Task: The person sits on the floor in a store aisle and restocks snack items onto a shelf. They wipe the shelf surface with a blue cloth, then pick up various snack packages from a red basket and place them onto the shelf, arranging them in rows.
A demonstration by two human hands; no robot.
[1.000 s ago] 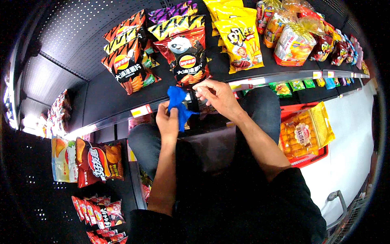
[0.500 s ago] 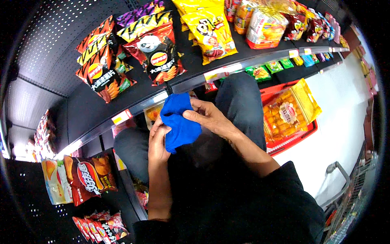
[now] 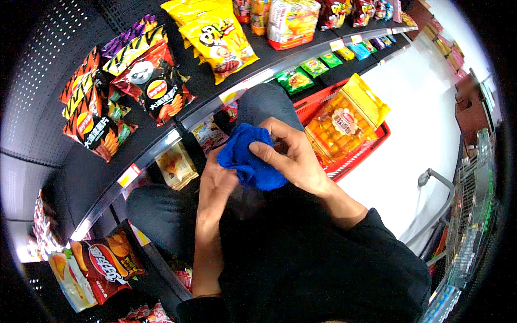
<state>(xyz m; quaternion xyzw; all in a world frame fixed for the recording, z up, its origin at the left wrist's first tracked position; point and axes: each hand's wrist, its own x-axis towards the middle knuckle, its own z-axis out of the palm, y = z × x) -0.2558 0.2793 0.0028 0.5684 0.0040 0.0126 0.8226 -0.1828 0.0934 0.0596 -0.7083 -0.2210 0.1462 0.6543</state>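
Note:
A crumpled blue cloth [image 3: 250, 161] is bunched between both my hands, above my lap. My left hand [image 3: 216, 180] grips its left edge, with the fingertips partly hidden behind the fabric. From the other side, my right hand [image 3: 293, 156] pinches the cloth, the thumb pressed on its front and the fingers curled behind. Just beyond the hands runs the shelf's front edge [image 3: 156, 145], and a beige snack pack [image 3: 176, 166] sits on the lower level near my left hand.
Chip bags [image 3: 161, 89] and yellow snack bags [image 3: 221, 46] stand on the black shelf ahead. A red basket [image 3: 353, 161] to the right holds a large yellow snack pack [image 3: 342, 126]. More bags [image 3: 105, 264] lie at lower left. A wire cart [image 3: 463, 215] stands at far right.
The view has shifted, so the shelf and basket sit further left. The cloth is now bunched more tightly, and my right hand has closed further around it.

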